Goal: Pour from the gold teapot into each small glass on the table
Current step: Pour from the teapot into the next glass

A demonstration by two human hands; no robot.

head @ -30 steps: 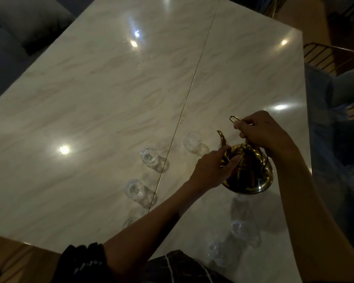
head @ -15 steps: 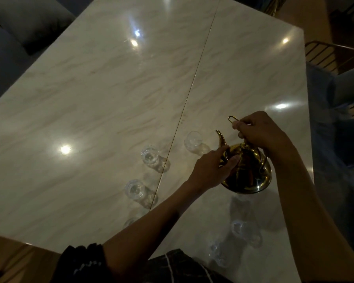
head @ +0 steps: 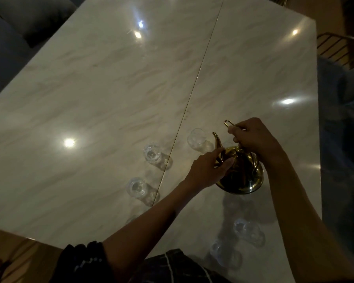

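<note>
The gold teapot [head: 241,172] hangs just above the marble table [head: 90,99], its spout pointing away toward a small clear glass [head: 195,138]. My right hand [head: 253,137] grips the wire handle from above. With fingers extended, my left hand [head: 208,168] presses against the pot's top beside the spout. Two more glasses [head: 151,154] [head: 136,186] stand left of the table seam. Two others [head: 245,229] [head: 221,252] sit near the front edge, in the pot's shadow. My left forearm covers most of a further glass.
A thin gold seam [head: 192,94] runs down the middle of the table. Dark cushioned seating [head: 12,37] lies beyond the left edge and a wire chair [head: 339,48] beyond the right. Ceiling lights glare on the glossy top.
The teapot and both hands have drifted slightly left, bringing the spout closer to the nearest glass. The glasses have not moved.
</note>
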